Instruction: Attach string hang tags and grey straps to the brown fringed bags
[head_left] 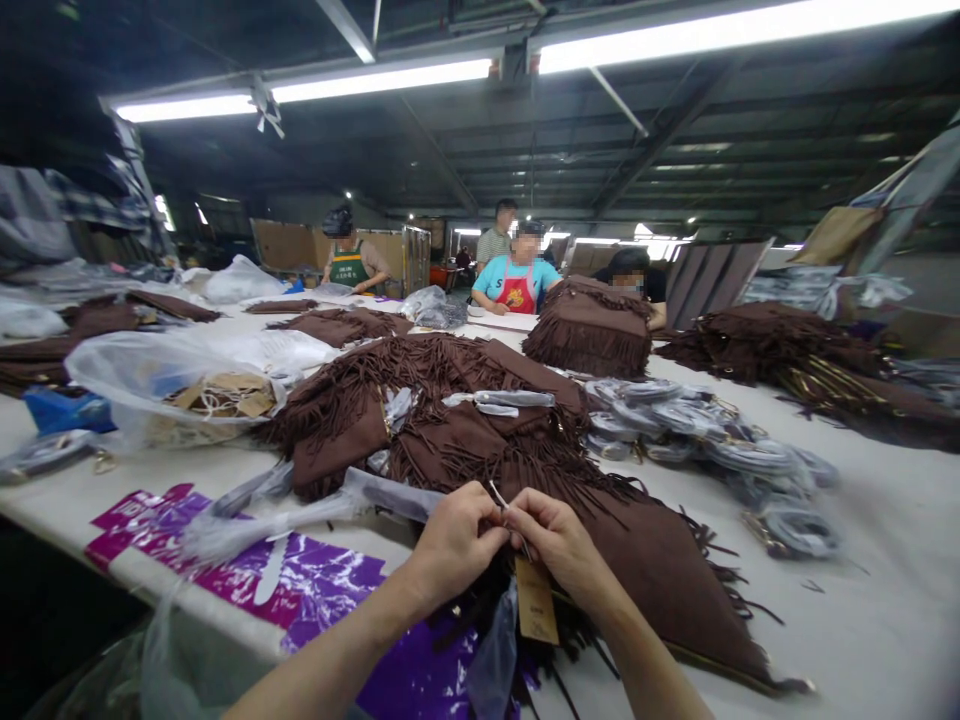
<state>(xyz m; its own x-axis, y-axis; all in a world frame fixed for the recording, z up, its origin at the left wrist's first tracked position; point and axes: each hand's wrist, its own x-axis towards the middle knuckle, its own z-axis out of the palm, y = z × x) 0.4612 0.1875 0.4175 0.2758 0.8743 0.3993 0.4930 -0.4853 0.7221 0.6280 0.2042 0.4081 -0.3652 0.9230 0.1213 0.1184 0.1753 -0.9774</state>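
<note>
My left hand [454, 540] and my right hand [559, 545] meet over a brown fringed suede bag [660, 570] at the table's near edge. Both hands are closed in a pinch around a thin white string or fastener [497, 495] between the fingertips. A tan paper tag [537, 600] hangs just below my right hand. Dark fringe strands spill down under my wrists. A pile of more brown fringed bags [442, 400] lies right behind the hands.
A white table [885, 600] carries purple printed sheets [300, 580], a clear plastic bag of tags [180, 385] at left, wrapped straps [720, 440] at right, and more bag stacks [589, 330]. Several people work at the far end.
</note>
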